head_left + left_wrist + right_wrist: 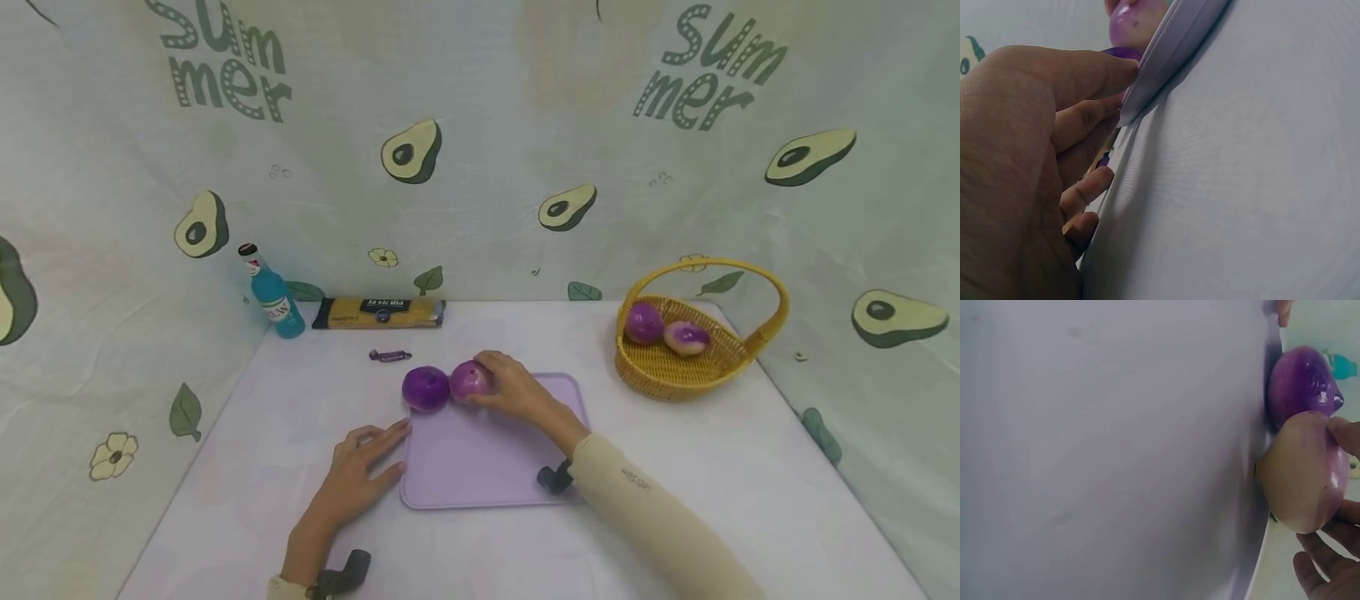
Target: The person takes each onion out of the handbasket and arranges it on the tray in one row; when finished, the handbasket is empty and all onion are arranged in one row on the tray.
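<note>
- Head view: the right grip [517,390] holds a pale onion [471,381] by its sides, at the far edge of a lilac tray [480,467] on the table [300,467], beside a dark onion [425,389].
- That hold, thumb and fingers across the widest part, looks the right one; the onion is probably firm and light to moderate in weight.
- It looks round and pinkish purple.
- Left wrist view: the left grip [1041,125] holds no onion; its fairly straight fingers touch the tray's rim. The tray seems thin, stiff and light, best steadied by that rim.
- Right wrist view: digits lie on opposite sides of the pale onion. Its shine suggests slippery skin, so a wide, even squeeze should suit better than a fingertip pinch; bruising seems a minor risk.
- The skin runs from cream to mauve, narrowing to a small brownish point. Whether it rests on the tray, I cannot tell.
</note>
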Demonstrator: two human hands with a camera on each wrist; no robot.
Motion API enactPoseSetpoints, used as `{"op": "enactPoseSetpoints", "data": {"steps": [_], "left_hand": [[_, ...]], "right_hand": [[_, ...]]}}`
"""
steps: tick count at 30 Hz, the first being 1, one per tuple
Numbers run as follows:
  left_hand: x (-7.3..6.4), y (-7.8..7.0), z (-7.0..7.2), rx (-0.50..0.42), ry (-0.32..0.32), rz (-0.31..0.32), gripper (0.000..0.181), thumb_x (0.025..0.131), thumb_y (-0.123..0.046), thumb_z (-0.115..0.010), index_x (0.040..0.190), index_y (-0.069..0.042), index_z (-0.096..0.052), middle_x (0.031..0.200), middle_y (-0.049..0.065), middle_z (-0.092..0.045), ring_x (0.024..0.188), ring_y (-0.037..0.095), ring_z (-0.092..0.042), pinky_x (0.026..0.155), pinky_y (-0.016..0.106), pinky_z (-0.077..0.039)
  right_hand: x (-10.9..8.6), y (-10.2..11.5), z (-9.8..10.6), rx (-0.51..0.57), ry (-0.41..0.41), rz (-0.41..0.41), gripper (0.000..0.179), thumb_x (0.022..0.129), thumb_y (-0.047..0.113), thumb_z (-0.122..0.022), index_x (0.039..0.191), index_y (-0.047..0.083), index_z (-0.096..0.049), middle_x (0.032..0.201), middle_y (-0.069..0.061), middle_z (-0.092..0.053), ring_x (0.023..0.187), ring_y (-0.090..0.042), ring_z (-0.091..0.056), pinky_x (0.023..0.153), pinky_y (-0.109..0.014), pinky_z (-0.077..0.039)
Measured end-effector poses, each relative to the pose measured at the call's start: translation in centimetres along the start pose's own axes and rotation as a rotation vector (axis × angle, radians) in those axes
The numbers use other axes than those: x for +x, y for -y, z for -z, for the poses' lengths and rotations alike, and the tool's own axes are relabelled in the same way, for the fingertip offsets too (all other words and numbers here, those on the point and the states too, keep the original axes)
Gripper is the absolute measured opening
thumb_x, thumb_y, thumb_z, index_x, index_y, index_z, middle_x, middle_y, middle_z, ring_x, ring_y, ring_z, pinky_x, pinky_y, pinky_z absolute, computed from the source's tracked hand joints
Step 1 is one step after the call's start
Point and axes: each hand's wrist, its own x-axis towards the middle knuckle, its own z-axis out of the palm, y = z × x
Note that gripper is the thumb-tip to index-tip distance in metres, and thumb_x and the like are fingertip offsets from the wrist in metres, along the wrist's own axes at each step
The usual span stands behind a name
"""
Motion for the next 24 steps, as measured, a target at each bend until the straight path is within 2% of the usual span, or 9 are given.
{"op": "enactPoseSetpoints", "data": {"steps": [3, 6, 9, 13, 18, 24], "left_hand": [[0.2, -0.3, -0.4, 0.002, 0.022, 0.003, 0.055, 0.096, -0.043, -0.065, 0.147, -0.03, -0.052, 0.15, -0.014, -0.048, 0.13, 0.026, -0.039, 0.098, 0.054, -0.027], [0.3, -0.3, -0.2, 0.001, 0.019, 0.009, 0.055, 0.096, -0.042, -0.065, 0.148, -0.03, -0.051, 0.151, -0.013, -0.048, 0.131, 0.028, -0.038, 0.099, 0.056, -0.026], [-0.1, -0.1, -0.2, -0.007, 0.0, 0.027, 0.054, 0.096, -0.04, -0.065, 0.147, -0.029, -0.052, 0.151, -0.01, -0.049, 0.132, 0.03, -0.037, 0.1, 0.057, -0.024], [-0.4, 0.2, 0.0, -0.001, 0.005, 0.043, 0.055, 0.097, -0.042, -0.064, 0.148, -0.029, -0.051, 0.151, -0.006, -0.049, 0.131, 0.033, -0.036, 0.099, 0.058, -0.023], [-0.3, 0.0, -0.2, -0.003, 0.0, 0.024, 0.055, 0.096, -0.042, -0.064, 0.148, -0.028, -0.051, 0.15, -0.004, -0.05, 0.13, 0.033, -0.037, 0.098, 0.06, -0.024], [0.0, 0.0, 0.0, 0.002, 0.016, 0.012, 0.054, 0.096, -0.039, -0.067, 0.147, -0.028, -0.052, 0.15, -0.005, -0.05, 0.13, 0.033, -0.037, 0.097, 0.062, -0.024]], "right_hand": [[-0.6, -0.4, 0.6, -0.022, 0.013, -0.002, 0.078, 0.084, 0.04, -0.081, 0.147, 0.006, -0.048, 0.153, -0.013, -0.043, 0.142, -0.031, -0.037, 0.115, -0.049, -0.028], [-1.1, -0.3, 1.2, 0.013, -0.003, 0.012, 0.081, 0.085, 0.037, -0.081, 0.149, 0.006, -0.044, 0.156, -0.014, -0.039, 0.144, -0.031, -0.033, 0.116, -0.051, -0.023], [-1.3, -0.1, 1.6, 0.04, -0.014, 0.043, 0.078, 0.086, 0.034, -0.081, 0.149, 0.006, -0.044, 0.156, -0.015, -0.039, 0.144, -0.032, -0.032, 0.116, -0.052, -0.023], [-1.2, -0.2, 2.0, -0.012, -0.003, 0.078, 0.069, 0.088, 0.032, -0.079, 0.144, 0.004, -0.05, 0.151, -0.015, -0.045, 0.141, -0.032, -0.037, 0.115, -0.05, -0.026], [-2.6, -1.0, 3.3, -0.031, -0.022, 0.022, 0.063, 0.089, 0.035, -0.077, 0.141, 0.006, -0.054, 0.148, -0.011, -0.049, 0.139, -0.03, -0.04, 0.114, -0.047, -0.03], [-4.9, -2.5, 5.8, -0.037, -0.085, -0.034, 0.06, 0.091, 0.041, -0.073, 0.141, 0.012, -0.055, 0.147, -0.006, -0.051, 0.138, -0.026, -0.042, 0.113, -0.046, -0.033]]}}
